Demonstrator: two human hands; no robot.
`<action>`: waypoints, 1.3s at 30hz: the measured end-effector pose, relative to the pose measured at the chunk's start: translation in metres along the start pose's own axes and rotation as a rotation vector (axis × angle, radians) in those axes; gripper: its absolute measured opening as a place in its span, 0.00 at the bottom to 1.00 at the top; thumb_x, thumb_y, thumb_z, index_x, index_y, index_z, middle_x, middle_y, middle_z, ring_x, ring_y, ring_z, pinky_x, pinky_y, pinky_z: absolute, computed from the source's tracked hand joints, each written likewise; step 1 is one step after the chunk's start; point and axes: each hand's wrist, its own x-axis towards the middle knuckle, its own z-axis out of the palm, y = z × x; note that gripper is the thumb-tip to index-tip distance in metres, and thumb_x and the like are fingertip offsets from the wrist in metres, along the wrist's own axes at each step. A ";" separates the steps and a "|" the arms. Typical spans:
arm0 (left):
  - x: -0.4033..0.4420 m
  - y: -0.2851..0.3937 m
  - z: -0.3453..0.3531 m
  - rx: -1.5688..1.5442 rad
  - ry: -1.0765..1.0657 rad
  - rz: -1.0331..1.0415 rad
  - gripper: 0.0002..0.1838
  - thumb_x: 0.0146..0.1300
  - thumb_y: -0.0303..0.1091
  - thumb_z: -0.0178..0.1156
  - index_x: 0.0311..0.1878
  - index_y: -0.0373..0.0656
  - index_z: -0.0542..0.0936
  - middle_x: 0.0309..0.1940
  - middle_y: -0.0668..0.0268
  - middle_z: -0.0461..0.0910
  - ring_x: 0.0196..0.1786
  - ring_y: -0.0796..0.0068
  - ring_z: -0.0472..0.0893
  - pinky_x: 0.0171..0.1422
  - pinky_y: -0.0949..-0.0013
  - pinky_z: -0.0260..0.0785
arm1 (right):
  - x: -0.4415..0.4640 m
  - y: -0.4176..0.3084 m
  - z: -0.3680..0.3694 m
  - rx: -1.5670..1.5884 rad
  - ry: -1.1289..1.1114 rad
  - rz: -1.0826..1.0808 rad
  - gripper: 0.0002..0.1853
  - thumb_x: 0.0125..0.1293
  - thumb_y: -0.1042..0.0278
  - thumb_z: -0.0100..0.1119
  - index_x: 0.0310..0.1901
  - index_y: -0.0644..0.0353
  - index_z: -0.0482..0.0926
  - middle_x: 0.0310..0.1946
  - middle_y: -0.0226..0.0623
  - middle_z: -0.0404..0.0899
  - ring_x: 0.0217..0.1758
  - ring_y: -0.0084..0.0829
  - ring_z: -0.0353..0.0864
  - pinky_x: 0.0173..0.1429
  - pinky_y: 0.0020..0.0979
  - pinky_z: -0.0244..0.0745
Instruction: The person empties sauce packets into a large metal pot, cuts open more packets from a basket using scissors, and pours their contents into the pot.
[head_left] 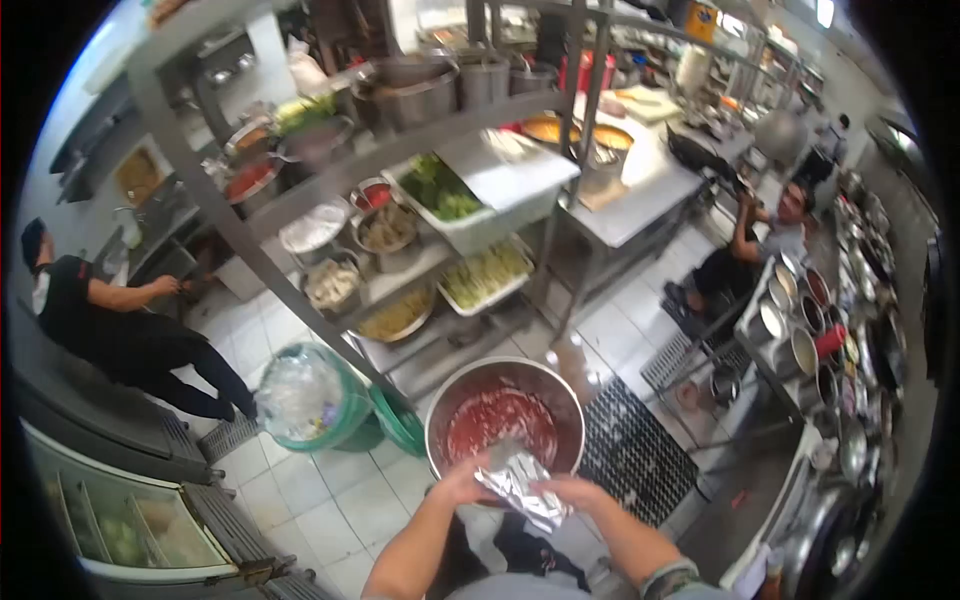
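Note:
Between my left hand (462,486) and my right hand (582,492) is a crumpled piece of shiny silver foil (536,502), gripped from both sides. Whether the foil wraps anything cannot be made out. It overlaps the near rim of a large steel pot (436,432) in front of me. Inside the pot lies a red, wet mass (490,412) with pale bits in it. My fingertips are partly hidden by the foil.
Left of the pot stands a green bin (350,415) with a clear plastic liner. Metal shelving (390,290) with food containers rises beyond. A black mat (640,450) lies to the right. One person (110,310) stands left; another (765,240) sits low at right.

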 end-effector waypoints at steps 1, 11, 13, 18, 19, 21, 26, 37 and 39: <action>0.012 -0.010 -0.023 -0.037 0.025 0.043 0.28 0.69 0.44 0.51 0.68 0.40 0.66 0.64 0.52 0.72 0.66 0.49 0.71 0.67 0.37 0.64 | -0.001 -0.006 0.003 -0.078 0.049 -0.022 0.22 0.66 0.54 0.63 0.52 0.64 0.81 0.45 0.34 0.83 0.42 0.24 0.81 0.44 0.26 0.77; 0.045 -0.051 -0.022 -0.383 0.312 0.308 0.18 0.73 0.37 0.45 0.60 0.39 0.71 0.57 0.57 0.76 0.59 0.53 0.77 0.66 0.38 0.65 | 0.021 -0.033 0.007 -0.302 0.125 0.155 0.25 0.59 0.54 0.69 0.43 0.73 0.84 0.38 0.41 0.84 0.36 0.28 0.80 0.41 0.31 0.75; 0.057 -0.062 -0.038 -0.304 0.133 0.283 0.18 0.73 0.38 0.44 0.61 0.40 0.70 0.57 0.58 0.76 0.60 0.54 0.77 0.67 0.40 0.66 | 0.014 -0.043 0.008 -0.674 0.211 0.178 0.36 0.50 0.39 0.71 0.45 0.70 0.84 0.41 0.48 0.84 0.46 0.36 0.81 0.50 0.37 0.74; 0.047 -0.056 -0.023 -0.312 0.452 0.132 0.21 0.76 0.44 0.37 0.61 0.41 0.71 0.59 0.58 0.75 0.65 0.55 0.72 0.67 0.41 0.64 | 0.042 -0.034 -0.001 -0.786 0.122 0.223 0.26 0.50 0.48 0.70 0.38 0.67 0.85 0.37 0.46 0.84 0.41 0.36 0.81 0.44 0.38 0.74; 0.050 -0.060 -0.029 -0.320 0.508 0.145 0.22 0.76 0.45 0.37 0.60 0.41 0.71 0.59 0.58 0.74 0.66 0.56 0.71 0.68 0.41 0.63 | 0.046 -0.033 0.000 -0.789 0.118 0.241 0.25 0.51 0.50 0.69 0.39 0.68 0.84 0.37 0.45 0.84 0.40 0.36 0.81 0.44 0.37 0.74; 0.042 -0.064 -0.043 -0.330 0.476 0.171 0.23 0.76 0.48 0.38 0.61 0.42 0.71 0.60 0.58 0.74 0.66 0.55 0.71 0.66 0.40 0.64 | 0.050 -0.032 0.003 -0.824 0.105 0.231 0.24 0.52 0.53 0.68 0.41 0.68 0.83 0.37 0.44 0.83 0.40 0.34 0.81 0.44 0.36 0.74; -0.020 -0.040 -0.009 -0.320 0.020 0.274 0.32 0.71 0.59 0.44 0.65 0.44 0.69 0.61 0.55 0.75 0.62 0.50 0.75 0.60 0.38 0.70 | 0.022 -0.061 -0.003 -0.771 -0.052 0.093 0.26 0.54 0.56 0.67 0.49 0.69 0.80 0.39 0.42 0.83 0.40 0.34 0.80 0.46 0.35 0.74; 0.007 -0.038 -0.016 -0.275 -0.210 0.019 0.27 0.65 0.50 0.54 0.60 0.41 0.73 0.58 0.54 0.76 0.60 0.52 0.76 0.68 0.40 0.62 | 0.049 -0.067 -0.008 -1.459 -0.172 -0.131 0.26 0.53 0.48 0.65 0.43 0.66 0.83 0.38 0.52 0.83 0.40 0.49 0.83 0.45 0.45 0.76; 0.026 -0.051 -0.014 -0.367 -0.258 0.015 0.26 0.65 0.50 0.57 0.58 0.41 0.76 0.54 0.55 0.79 0.57 0.54 0.77 0.66 0.42 0.65 | 0.043 -0.066 -0.006 -1.360 -0.130 -0.185 0.20 0.59 0.56 0.59 0.45 0.63 0.83 0.41 0.50 0.84 0.45 0.43 0.82 0.51 0.43 0.75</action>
